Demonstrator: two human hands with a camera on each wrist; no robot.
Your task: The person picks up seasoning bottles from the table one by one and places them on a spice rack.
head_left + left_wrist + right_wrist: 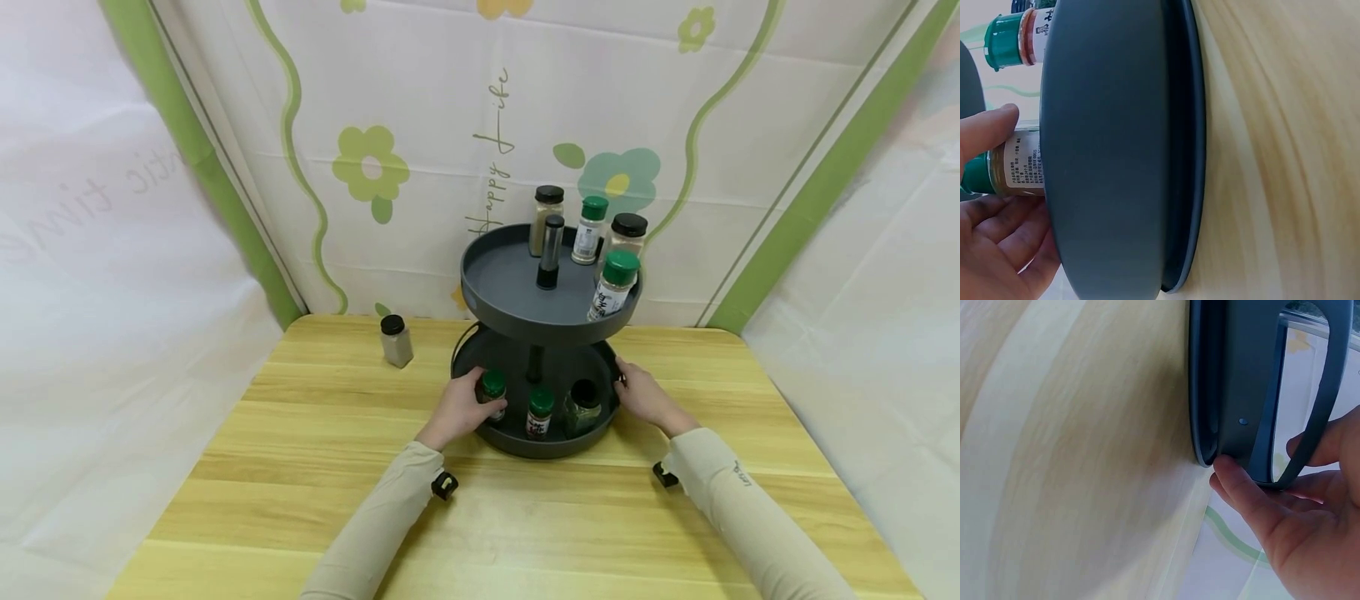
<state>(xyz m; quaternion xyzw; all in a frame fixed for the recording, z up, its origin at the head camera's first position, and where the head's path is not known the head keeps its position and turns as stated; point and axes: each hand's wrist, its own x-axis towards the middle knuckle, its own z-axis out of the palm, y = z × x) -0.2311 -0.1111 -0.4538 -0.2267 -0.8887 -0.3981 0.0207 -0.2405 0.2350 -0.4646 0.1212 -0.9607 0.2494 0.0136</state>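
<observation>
A two-tier dark grey spice rack (510, 310) stands on the table. On its lower tier, my left hand (461, 408) holds a green-capped spice jar (493, 385) between thumb and fingers; the label (1024, 159) shows in the left wrist view. My right hand (643, 395) grips the side handle (1319, 419) of the lower tier, with the thumb through the opening and the fingers along the outside. Beside the held jar stand another green-capped jar (539, 414) and a black-capped jar (582, 408) of green contents.
On the upper tier are two green-capped jars (611, 287) (589, 231) and two black-capped jars (547, 218) (628, 233) around a central post (551, 250). A black-capped square jar (397, 342) stands on the wooden table (315, 467) to the left. A printed curtain (435, 83) hangs behind.
</observation>
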